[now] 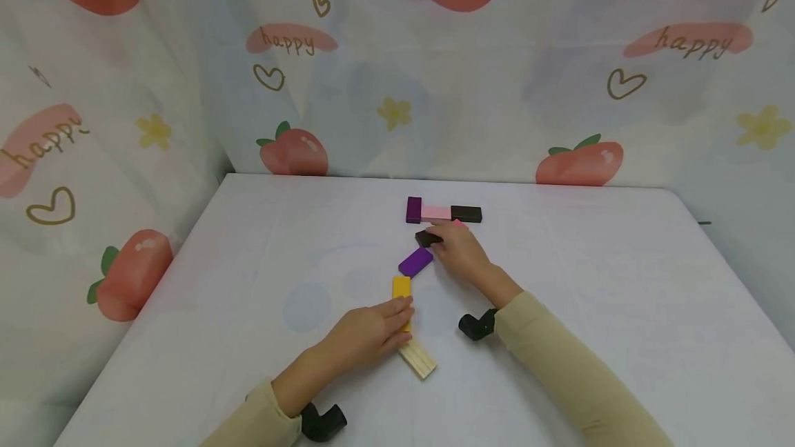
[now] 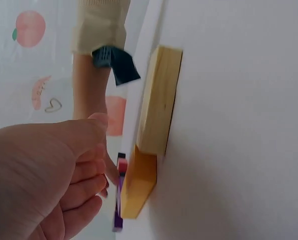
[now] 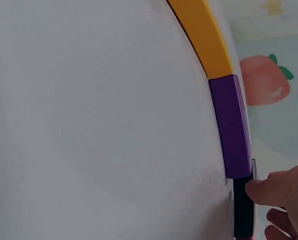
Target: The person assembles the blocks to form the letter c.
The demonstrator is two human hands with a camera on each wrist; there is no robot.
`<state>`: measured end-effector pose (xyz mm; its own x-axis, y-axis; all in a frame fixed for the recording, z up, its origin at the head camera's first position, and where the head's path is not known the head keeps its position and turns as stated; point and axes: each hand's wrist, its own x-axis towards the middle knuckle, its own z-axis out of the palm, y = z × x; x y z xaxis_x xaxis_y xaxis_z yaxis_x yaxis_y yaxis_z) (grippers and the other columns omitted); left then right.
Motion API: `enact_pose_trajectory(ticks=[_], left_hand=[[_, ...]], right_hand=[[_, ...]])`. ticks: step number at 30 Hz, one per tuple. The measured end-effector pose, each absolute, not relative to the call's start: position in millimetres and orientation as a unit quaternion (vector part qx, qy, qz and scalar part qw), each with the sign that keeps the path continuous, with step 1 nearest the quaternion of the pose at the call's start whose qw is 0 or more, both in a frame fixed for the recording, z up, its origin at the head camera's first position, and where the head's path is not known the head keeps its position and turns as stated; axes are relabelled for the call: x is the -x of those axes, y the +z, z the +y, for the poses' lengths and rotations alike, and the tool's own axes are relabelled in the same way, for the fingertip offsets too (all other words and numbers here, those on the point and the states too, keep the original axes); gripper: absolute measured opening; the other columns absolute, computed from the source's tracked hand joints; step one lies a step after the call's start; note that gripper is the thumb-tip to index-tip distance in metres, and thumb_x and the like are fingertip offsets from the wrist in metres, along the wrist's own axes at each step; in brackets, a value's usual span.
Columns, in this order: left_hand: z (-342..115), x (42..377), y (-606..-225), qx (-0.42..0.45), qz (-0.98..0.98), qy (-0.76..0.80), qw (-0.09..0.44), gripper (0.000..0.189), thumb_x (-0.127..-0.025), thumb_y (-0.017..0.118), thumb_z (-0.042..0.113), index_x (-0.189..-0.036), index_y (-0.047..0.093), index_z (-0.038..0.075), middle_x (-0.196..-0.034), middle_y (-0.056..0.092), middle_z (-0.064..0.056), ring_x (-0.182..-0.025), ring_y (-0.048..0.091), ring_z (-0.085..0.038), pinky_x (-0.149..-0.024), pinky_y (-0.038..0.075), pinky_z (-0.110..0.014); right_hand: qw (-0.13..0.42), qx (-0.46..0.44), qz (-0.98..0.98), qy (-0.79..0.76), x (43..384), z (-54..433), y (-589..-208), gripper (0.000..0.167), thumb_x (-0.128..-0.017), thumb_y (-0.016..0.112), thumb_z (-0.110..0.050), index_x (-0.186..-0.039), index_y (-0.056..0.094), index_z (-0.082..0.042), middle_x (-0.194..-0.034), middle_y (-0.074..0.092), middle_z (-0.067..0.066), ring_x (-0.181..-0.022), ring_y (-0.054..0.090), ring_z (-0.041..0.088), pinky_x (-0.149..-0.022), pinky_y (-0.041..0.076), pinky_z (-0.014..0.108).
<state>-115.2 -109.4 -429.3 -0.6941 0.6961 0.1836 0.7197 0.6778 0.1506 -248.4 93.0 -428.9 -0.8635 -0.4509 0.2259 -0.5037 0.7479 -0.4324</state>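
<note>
Block (image 3: 243,215), oblong, black, pinched by right hand (image 1: 461,252), left hand (image 1: 363,331) relaxed over yellow block (image 1: 401,285)

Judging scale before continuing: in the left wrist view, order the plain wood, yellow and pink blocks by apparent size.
1. Plain wood block
2. Yellow block
3. Pink block
Distance affects this; true sizes are unclear.

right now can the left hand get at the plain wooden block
Probably yes: the left hand seems to hold nothing and lies close to the plain wooden block, whose near end is uncovered, while the right hand is farther off at a black block.
</note>
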Motion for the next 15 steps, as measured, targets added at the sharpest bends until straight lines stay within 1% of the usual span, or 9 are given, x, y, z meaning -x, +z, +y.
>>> enact_pose_trajectory(ticks=[3,6,11,15], left_hand=[[-107,106,-427,0.419,-0.901,-0.098,0.065,0.041,-0.092,0.057,0.032,-0.123,0.06,0.006,-0.129,0.053,-0.006,-0.114,0.053,-0.015,-0.084,0.048,-0.026],[-106,97,-427,0.45,-0.885,-0.099,0.066,0.038,-0.091,0.059,0.029,-0.121,0.061,0.007,-0.128,0.054,-0.005,-0.114,0.052,-0.013,-0.084,0.047,-0.023],[-105,85,-427,0.501,-0.86,-0.088,0.039,0.034,-0.092,0.058,0.025,-0.122,0.061,0.01,-0.128,0.054,-0.002,-0.118,0.048,-0.009,-0.089,0.043,-0.019],[-103,80,-427,0.514,-0.856,-0.058,0.02,0.034,-0.093,0.055,0.026,-0.123,0.06,0.011,-0.129,0.053,0.0,-0.119,0.046,-0.007,-0.091,0.04,-0.018]], right_hand=[[0.029,-0.271,-0.935,0.228,251,93,-431,0.031,-0.086,0.059,0.002,-0.117,0.06,0.003,-0.129,0.051,0.017,-0.12,0.046,0.032,-0.099,0.035,0.043],[0.022,-0.275,-0.937,0.214,251,93,-434,0.03,-0.087,0.058,0.001,-0.117,0.06,0.004,-0.129,0.051,0.018,-0.12,0.046,0.032,-0.099,0.035,0.043],[0.021,-0.262,-0.942,0.207,249,93,-435,0.029,-0.088,0.057,0.0,-0.117,0.06,0.003,-0.127,0.053,0.018,-0.118,0.048,0.032,-0.099,0.036,0.043],[0.021,-0.252,-0.947,0.199,246,94,-433,0.029,-0.088,0.058,0.0,-0.117,0.061,0.003,-0.126,0.053,0.018,-0.118,0.048,0.032,-0.098,0.037,0.044]])
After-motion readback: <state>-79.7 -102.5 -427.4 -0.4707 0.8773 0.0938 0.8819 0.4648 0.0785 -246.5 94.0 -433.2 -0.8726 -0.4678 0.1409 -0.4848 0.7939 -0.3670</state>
